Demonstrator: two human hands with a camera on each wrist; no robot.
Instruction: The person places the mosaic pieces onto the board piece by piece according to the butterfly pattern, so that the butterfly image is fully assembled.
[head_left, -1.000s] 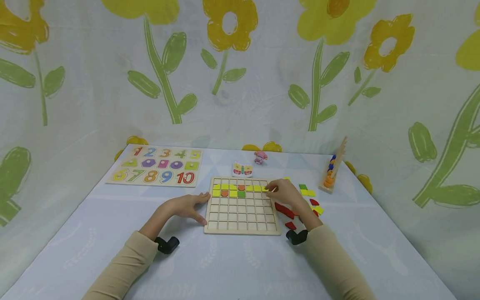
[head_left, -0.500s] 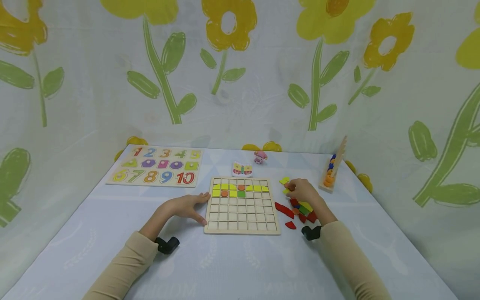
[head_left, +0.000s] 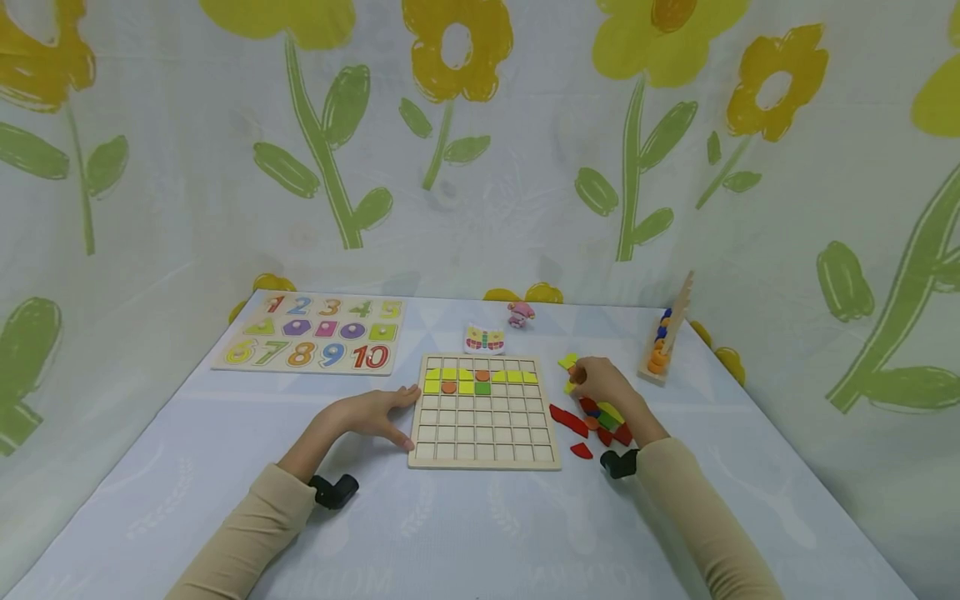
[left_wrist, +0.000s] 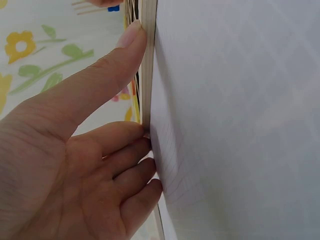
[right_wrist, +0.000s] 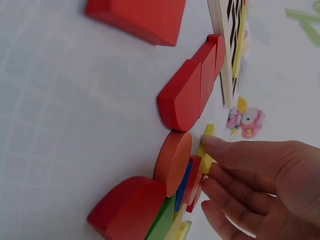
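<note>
A wooden grid board (head_left: 480, 433) lies on the table, with several yellow tiles (head_left: 432, 387), two orange discs (head_left: 448, 387) and a green square (head_left: 483, 388) in its top rows. My left hand (head_left: 372, 412) rests at the board's left edge, thumb and fingertips touching its side, fingers extended. To the right of the board, my right hand (head_left: 609, 387) pinches a yellow block (right_wrist: 209, 130) between thumb and fingers, low over the table. Close below it are loose red blocks (right_wrist: 182, 95), an orange disc (right_wrist: 173, 162), and green (right_wrist: 161, 220) and blue pieces (right_wrist: 183, 185).
A butterfly pattern card (head_left: 484, 340) and a pink figurine (head_left: 521, 314) stand behind the board. At the back left lies a number puzzle (head_left: 309, 333). A wooden bead stand (head_left: 667, 333) is near the right table edge. Another red block (head_left: 581, 451) lies nearer the front.
My right hand has moved from the board's upper right to the loose pieces, leaving a yellow tile in the grid, and now pinches another yellow block. The left hand has stayed put.
</note>
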